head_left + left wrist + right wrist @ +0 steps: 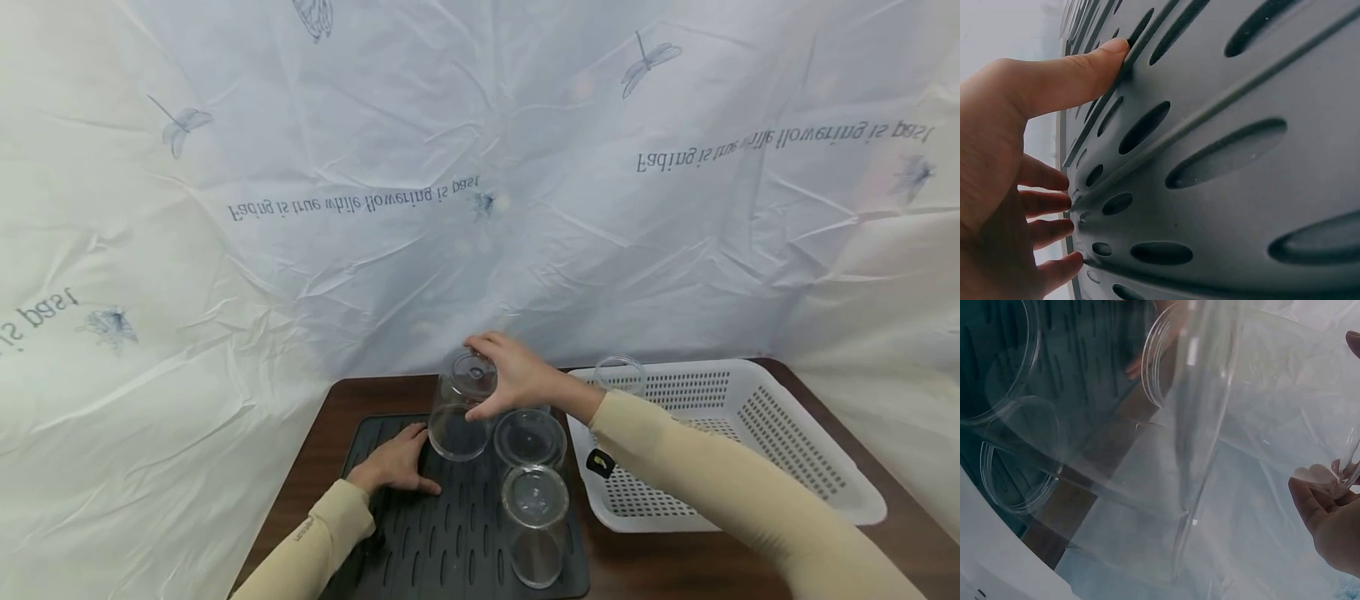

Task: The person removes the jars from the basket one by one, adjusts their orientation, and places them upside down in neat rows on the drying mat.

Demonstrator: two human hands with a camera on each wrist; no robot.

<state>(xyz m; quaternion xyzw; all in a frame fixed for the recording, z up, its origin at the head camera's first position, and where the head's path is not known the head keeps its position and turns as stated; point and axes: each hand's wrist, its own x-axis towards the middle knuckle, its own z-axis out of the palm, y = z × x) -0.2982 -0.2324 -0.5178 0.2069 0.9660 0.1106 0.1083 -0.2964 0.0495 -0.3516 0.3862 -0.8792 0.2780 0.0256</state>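
A clear glass jar (459, 432) is tilted over the dark grey ribbed mat (420, 550), its closed end up and its wide rim down. My right hand (513, 375) grips the jar near the closed end, and in the right wrist view fingers (1307, 503) curl against its edge. On the mat rests my left hand (401, 462), with fingers spread and nothing held; the left wrist view shows its thumb touching a ridge. Beside the held jar, a wide clear glass (531, 437) and a taller one (536, 525) stand upside down along the mat's right side.
A white perforated basket (817, 417) sits to the right, with a clear glass (621, 373) at its back left corner, partly behind my right forearm. The brown table (637, 567) lies under mat and basket. A printed white sheet (405, 275) hangs behind.
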